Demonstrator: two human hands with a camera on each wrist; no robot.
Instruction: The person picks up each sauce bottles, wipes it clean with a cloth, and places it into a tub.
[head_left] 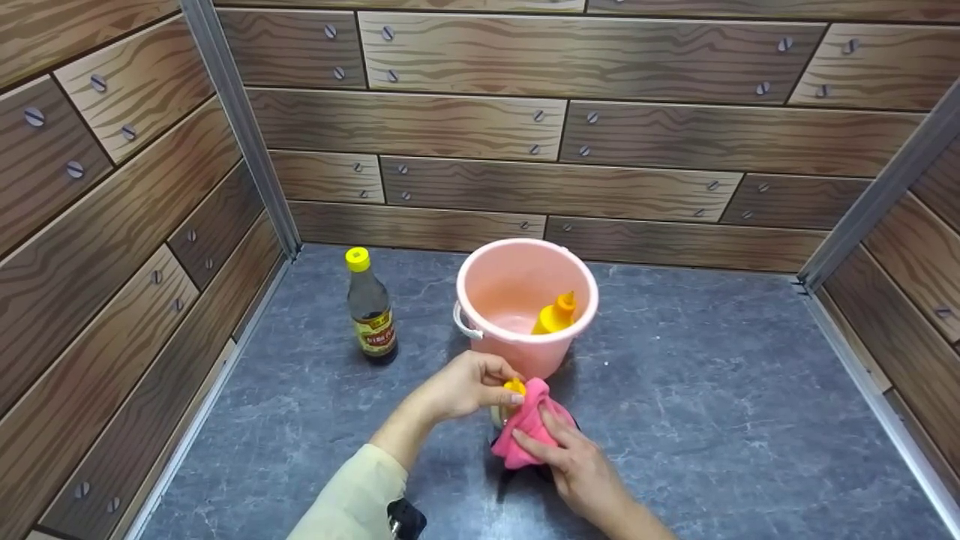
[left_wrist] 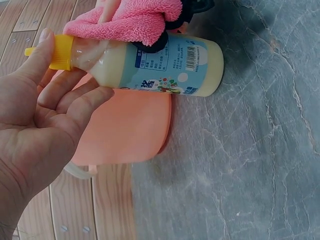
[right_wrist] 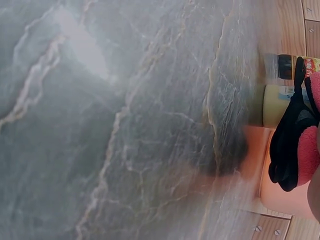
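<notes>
My left hand (head_left: 465, 386) pinches the yellow nozzle cap (left_wrist: 61, 52) of a squeeze bottle (left_wrist: 207, 70) between thumb and fingers. The bottle is filled with something cream-coloured and has a pale blue label; it stands upright on the tabletop, right in front of the pink bucket (head_left: 521, 358). A bright pink fluffy cloth (head_left: 531, 431) with black trim, gripped in my right hand (head_left: 581, 469), lies against the bottle's side and hides much of it in the head view. In the right wrist view the cloth (right_wrist: 307, 155) covers the bottle's upper part.
A yellow squeeze bottle (head_left: 553, 321) with an orange nozzle leans inside the bucket. To the left stands a dark sauce bottle (head_left: 373, 319) with a yellow cap. Wood-patterned panels (head_left: 480, 124) enclose the grey marbled tabletop (head_left: 712, 405) at the back and sides.
</notes>
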